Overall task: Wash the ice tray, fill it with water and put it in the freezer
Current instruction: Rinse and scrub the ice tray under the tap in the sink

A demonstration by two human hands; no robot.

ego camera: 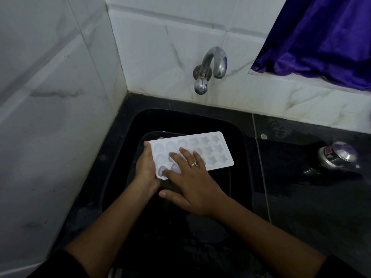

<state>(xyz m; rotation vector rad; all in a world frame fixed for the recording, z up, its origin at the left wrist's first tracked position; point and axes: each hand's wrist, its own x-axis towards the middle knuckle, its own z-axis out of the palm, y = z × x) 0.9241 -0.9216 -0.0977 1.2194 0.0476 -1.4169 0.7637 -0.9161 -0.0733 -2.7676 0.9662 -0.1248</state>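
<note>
A white ice tray with star and round moulds hangs level over the black sink. My left hand grips its near left short edge, thumb on top and fingers beneath. Across the tray's left half lies my right hand, flat, a ring on one finger, its fingertips pressed into the moulds. No water runs from the chrome tap on the tiled wall above the sink.
A black stone counter surrounds the sink. A small steel container stands on it at the right. White tiled walls close off the left and back. A purple curtain hangs over a ledge at the upper right.
</note>
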